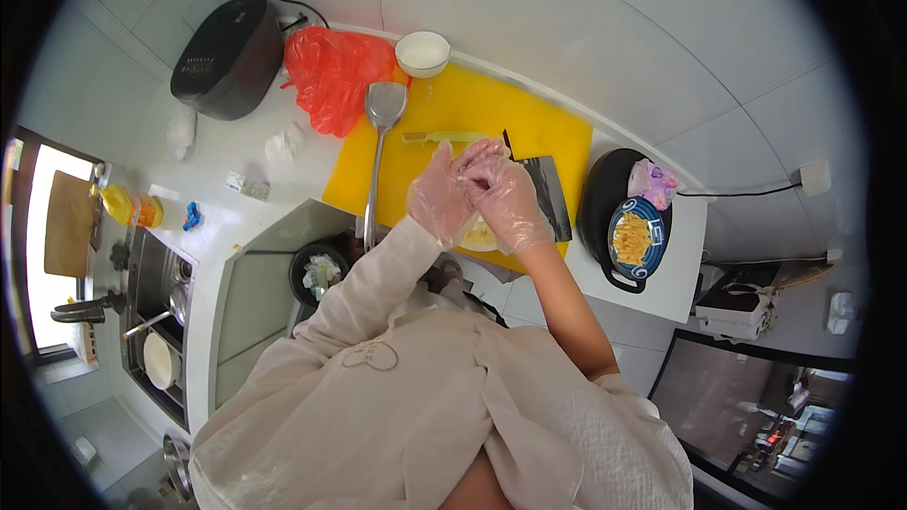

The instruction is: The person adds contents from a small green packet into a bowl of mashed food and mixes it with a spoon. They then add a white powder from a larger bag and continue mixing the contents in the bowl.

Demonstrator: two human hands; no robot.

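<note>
My left hand (443, 195) and my right hand (506, 198), both in clear plastic gloves, meet above a yellow cutting board (453, 103). The fingers overlap, and I cannot tell whether anything is between them. Just beyond them a peeler with a pale green handle (457, 136) lies on the board. A plate with pale food (482, 235) is partly hidden under my right hand. To its right lies a dark cleaver blade (549, 188), partly covered by that hand. A metal spatula (386, 106) rests along the board's left side.
A red plastic bag (336, 78), a white bowl (423, 54) and a black rice cooker (227, 60) stand at the back left. On the right, a blue bowl of cut strips (633, 239) sits on a black appliance (616, 184). A sink (149, 269) and bin (301, 287) are at left.
</note>
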